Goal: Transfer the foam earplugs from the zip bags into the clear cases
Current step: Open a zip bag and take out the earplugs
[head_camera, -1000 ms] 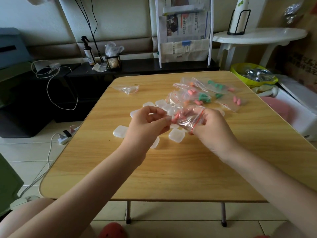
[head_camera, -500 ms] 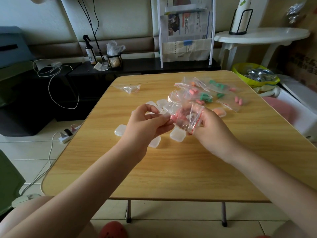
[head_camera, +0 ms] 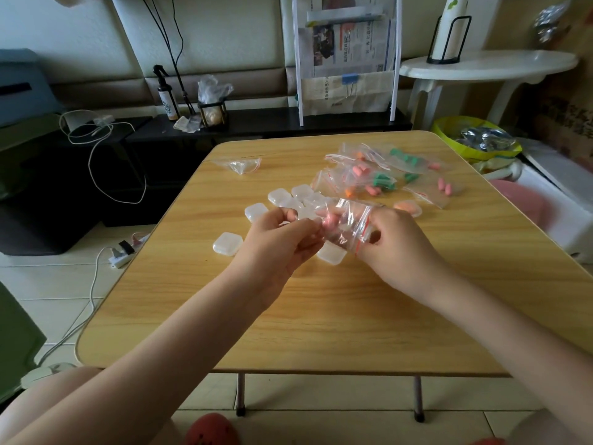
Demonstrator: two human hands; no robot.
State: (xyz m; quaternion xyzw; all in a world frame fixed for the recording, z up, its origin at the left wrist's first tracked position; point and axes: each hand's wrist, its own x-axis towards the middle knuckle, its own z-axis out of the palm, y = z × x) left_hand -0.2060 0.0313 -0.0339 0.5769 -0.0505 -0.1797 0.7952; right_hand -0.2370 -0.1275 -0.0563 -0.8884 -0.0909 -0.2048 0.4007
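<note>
While both hands' fingers point(head_camera: 300, 234) pinch one zip bag point(head_camera: 348, 224): two pink earplugs point(head_camera: 330, 220) inside.

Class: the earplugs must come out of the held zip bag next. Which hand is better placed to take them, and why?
The left hand. Its fingertips already meet the pink earplugs at one end of the zip bag, while the right hand grips the bag's other end, steadying it.

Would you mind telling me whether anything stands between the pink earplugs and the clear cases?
Yes: the zip bag itself. The pink earplugs are inside it, held above the clear cases by the left hand and right hand.
</note>
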